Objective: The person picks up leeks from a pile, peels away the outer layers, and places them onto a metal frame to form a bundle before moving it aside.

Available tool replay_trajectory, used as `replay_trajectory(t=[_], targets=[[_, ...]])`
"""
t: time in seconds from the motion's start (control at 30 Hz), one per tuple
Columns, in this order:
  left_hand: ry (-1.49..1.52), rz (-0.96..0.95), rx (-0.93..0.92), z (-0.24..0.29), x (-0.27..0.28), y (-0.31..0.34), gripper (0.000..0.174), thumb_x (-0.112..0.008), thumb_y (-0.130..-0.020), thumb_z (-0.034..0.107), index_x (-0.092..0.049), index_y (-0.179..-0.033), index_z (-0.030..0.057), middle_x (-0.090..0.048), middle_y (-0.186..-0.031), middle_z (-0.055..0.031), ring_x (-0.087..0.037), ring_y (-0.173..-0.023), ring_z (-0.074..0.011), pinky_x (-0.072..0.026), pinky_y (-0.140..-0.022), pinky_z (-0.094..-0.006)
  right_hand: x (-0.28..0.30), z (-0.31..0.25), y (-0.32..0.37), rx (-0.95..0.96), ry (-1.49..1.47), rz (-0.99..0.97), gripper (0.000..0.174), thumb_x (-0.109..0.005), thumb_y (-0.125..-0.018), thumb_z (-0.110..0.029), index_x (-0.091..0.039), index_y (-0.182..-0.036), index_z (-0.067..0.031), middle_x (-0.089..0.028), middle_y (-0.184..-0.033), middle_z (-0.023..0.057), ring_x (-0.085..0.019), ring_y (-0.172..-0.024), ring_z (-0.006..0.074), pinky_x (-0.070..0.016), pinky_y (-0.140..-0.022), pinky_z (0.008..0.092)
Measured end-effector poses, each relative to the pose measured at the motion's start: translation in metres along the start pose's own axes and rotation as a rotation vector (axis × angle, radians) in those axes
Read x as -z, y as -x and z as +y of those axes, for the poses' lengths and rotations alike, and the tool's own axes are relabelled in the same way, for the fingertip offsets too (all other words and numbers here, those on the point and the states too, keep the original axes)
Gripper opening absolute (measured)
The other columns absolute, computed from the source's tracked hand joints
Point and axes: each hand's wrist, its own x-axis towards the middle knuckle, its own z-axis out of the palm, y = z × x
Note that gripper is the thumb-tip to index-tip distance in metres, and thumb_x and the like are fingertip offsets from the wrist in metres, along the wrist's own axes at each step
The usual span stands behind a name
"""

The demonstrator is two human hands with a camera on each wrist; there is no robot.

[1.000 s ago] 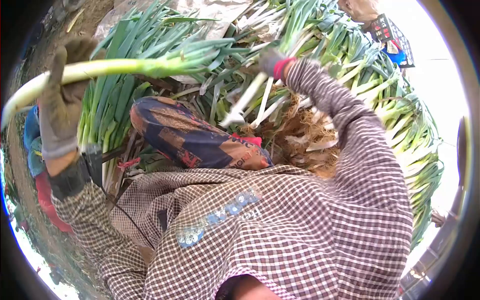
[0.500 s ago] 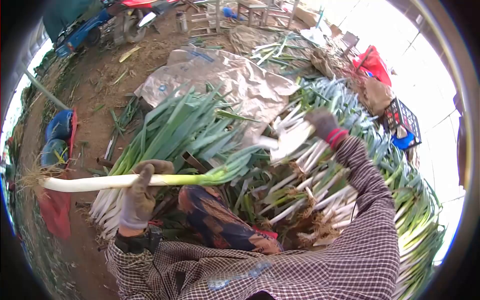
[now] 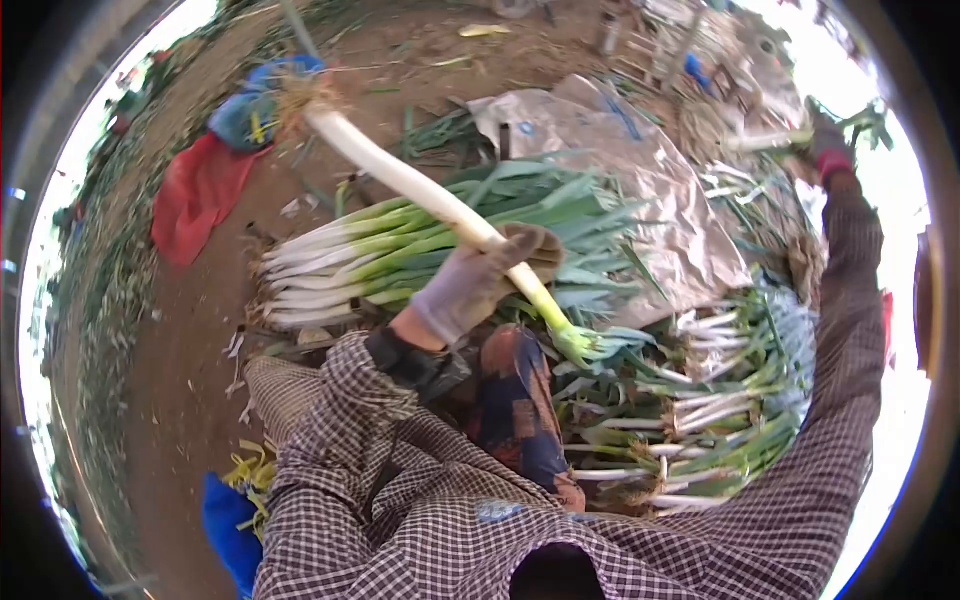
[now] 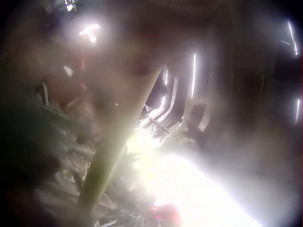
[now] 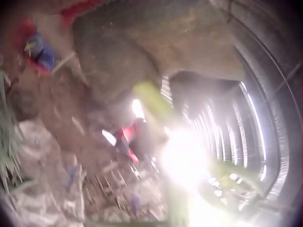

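A thick leek (image 3: 385,170) with a long white shaft and bushy roots lies across the gloved left hand (image 3: 470,285), which grips it near the start of the green. Its leaf end points down toward the knee. The same stalk (image 4: 102,175) shows blurred in the left wrist view. Far out at the upper right, the right hand (image 3: 826,150) holds another leek (image 3: 765,141), white part to the left and leaves to the right; a blurred green-yellow stalk (image 5: 154,101) crosses the right wrist view. Below the left hand's leek lies a pile of aligned leeks (image 3: 340,250).
A crumpled brown sheet (image 3: 640,190) is spread beyond the pile. More leeks (image 3: 700,420) lie in bunches at the right, beside the knee (image 3: 515,400). A red cloth (image 3: 200,195) and blue bundles (image 3: 240,120) rest on the dirt at the left, a blue bag (image 3: 230,530) nearer.
The head view has swung left. The right hand has gone from over the right-hand leeks out to the far right, carrying a leek. The left hand keeps its leek, now with roots pointing up and away.
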Motion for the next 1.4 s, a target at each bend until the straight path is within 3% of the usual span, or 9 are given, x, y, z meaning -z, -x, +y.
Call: replay_trajectory(t=[0.17, 0.27, 0.4, 0.67, 0.8, 1.0, 1.1, 1.2, 1.4], targets=[[0.032, 0.023, -0.032, 0.003, 0.006, 0.006, 0.054, -0.067, -0.088, 0.045, -0.06, -0.111, -0.0036, -0.066, -0.105, -0.0145, -0.066, -0.099, -0.024, -0.0551, -0.092, -0.0379, 0.005, -0.223, 0.128, 0.723, -1.59, -0.29, 0.065, -0.076, -0.084, -0.023, -0.047, -0.14, -0.0063, -0.059, -0.132, 0.0109, -0.059, -0.116, 0.0198, -0.0461, -0.1, 0.0356], [0.17, 0.078, -0.064, -0.007, 0.013, 0.006, 0.053, -0.068, -0.087, 0.047, -0.059, -0.108, -0.0014, -0.065, -0.103, -0.0141, -0.066, -0.096, -0.025, -0.0559, -0.09, -0.0421, 0.071, -0.296, 0.245, 1.015, -1.675, -0.415, 0.058, -0.076, -0.083, -0.02, -0.052, -0.135, -0.0104, -0.067, -0.109, 0.011, -0.065, -0.096, 0.0204, -0.0523, -0.085, 0.0347], [0.217, 0.219, -0.205, 0.005, 0.028, 0.026, 0.045, -0.067, -0.09, 0.041, -0.057, -0.107, 0.0001, -0.063, -0.097, -0.011, -0.066, -0.092, -0.0241, -0.057, -0.088, -0.0411, 0.07, -0.317, 0.291, 0.69, -1.814, -0.698, 0.044, -0.073, -0.085, -0.026, -0.059, -0.122, -0.0075, -0.069, -0.09, 0.0103, -0.066, -0.081, 0.0191, -0.0525, -0.075, 0.033], [0.667, 0.539, -0.549, 0.08, 0.159, 0.065, 0.03, -0.065, -0.093, 0.034, -0.054, -0.079, 0.0099, -0.043, -0.059, 0.0014, -0.047, -0.053, -0.0139, -0.0591, -0.08, -0.0399, 0.16, -0.264, 0.273, 0.721, -1.076, -0.186, 0.048, -0.072, -0.082, -0.017, -0.055, -0.126, -0.0135, -0.069, -0.095, 0.016, -0.07, -0.081, 0.0297, -0.0552, -0.071, 0.0382], [0.617, 0.632, -0.711, 0.133, 0.254, 0.126, 0.034, -0.065, -0.092, 0.038, -0.06, -0.086, 0.0048, -0.061, -0.072, -0.0068, -0.064, -0.072, -0.0253, -0.0578, -0.085, -0.0427, 0.181, -0.262, 0.208, 0.648, -1.109, 0.258, 0.044, -0.073, -0.078, -0.017, -0.059, -0.12, -0.0168, -0.069, -0.096, 0.0149, -0.068, -0.086, 0.0326, -0.0545, -0.075, 0.0402], [0.687, 0.889, -0.34, 0.122, 0.386, 0.178, 0.047, -0.065, -0.091, 0.037, -0.054, -0.112, -0.0039, -0.062, -0.107, -0.0177, -0.063, -0.098, -0.032, -0.0576, -0.088, -0.042, 0.233, -0.361, 0.182, 0.707, -0.594, 0.582, 0.036, -0.07, -0.077, -0.026, -0.059, -0.11, -0.017, -0.063, -0.089, 0.0047, -0.064, -0.084, 0.025, -0.0508, -0.072, 0.0395], [0.473, 0.824, 0.06, 0.074, 0.469, 0.196, 0.06, -0.065, -0.091, 0.041, -0.048, -0.119, -0.0091, -0.058, -0.111, -0.0198, -0.061, -0.099, -0.0334, -0.0547, -0.091, -0.0443, 0.206, -0.46, 0.172, 0.808, -0.582, 0.421, 0.042, -0.07, -0.077, -0.03, -0.056, -0.114, -0.0185, -0.062, -0.098, 0.0051, -0.062, -0.092, 0.0249, -0.0481, -0.078, 0.0386], [0.068, 0.9, 0.412, 0.046, 0.427, 0.201, 0.056, -0.063, -0.092, 0.042, -0.051, -0.122, -0.0041, -0.06, -0.109, -0.0165, -0.062, -0.094, -0.0298, -0.0532, -0.089, -0.045, 0.167, -0.54, 0.191, 1.01, -0.578, 0.345, 0.051, -0.066, -0.083, -0.04, -0.053, -0.129, -0.0214, -0.06, -0.111, 0.0095, -0.057, -0.107, 0.0276, -0.0429, -0.09, 0.043], [-1.713, 0.709, 0.037, 0.017, 0.389, 0.155, 0.053, -0.065, -0.086, 0.033, -0.053, -0.13, 0.0078, -0.058, -0.126, -0.0201, -0.055, -0.115, -0.0386, -0.0437, -0.099, -0.0427, 0.188, -0.546, 0.199, 0.941, -0.596, 0.049, 0.047, -0.06, -0.088, -0.041, -0.054, -0.132, -0.0258, -0.06, -0.115, 0.01, -0.055, -0.113, 0.0283, -0.0405, -0.097, 0.045]])
